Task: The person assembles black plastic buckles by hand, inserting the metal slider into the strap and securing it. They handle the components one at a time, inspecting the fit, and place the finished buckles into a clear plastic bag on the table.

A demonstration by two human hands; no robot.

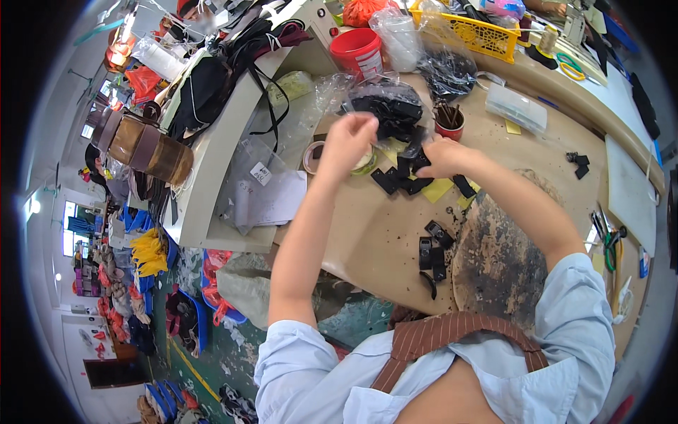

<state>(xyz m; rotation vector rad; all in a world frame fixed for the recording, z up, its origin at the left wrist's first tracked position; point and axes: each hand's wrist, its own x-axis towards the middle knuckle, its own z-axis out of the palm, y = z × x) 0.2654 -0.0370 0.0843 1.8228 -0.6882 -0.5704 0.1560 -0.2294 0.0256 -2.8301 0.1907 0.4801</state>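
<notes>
A clear plastic bag (385, 90) full of black pieces lies on the workbench, its mouth facing me. My left hand (352, 140) is closed in a pinch at the bag's left edge. On the other side, my right hand (443, 157) is closed round the bag's right edge, its fingertips partly hidden. Loose black pieces (402, 180), small and strap-like, lie below the bag mouth, some over yellow paper slips (436, 189). Nearer to me sits a small group of black loops (432, 253).
A worn round board (498, 247) lies under my right forearm. Around the bag stand a tape roll (313, 157), a red cup of sticks (449, 121), a clear plastic box (515, 109) and a red bucket (355, 53). Green-handled pliers (613, 244) lie at the right; a grey partition (212, 177) rises left.
</notes>
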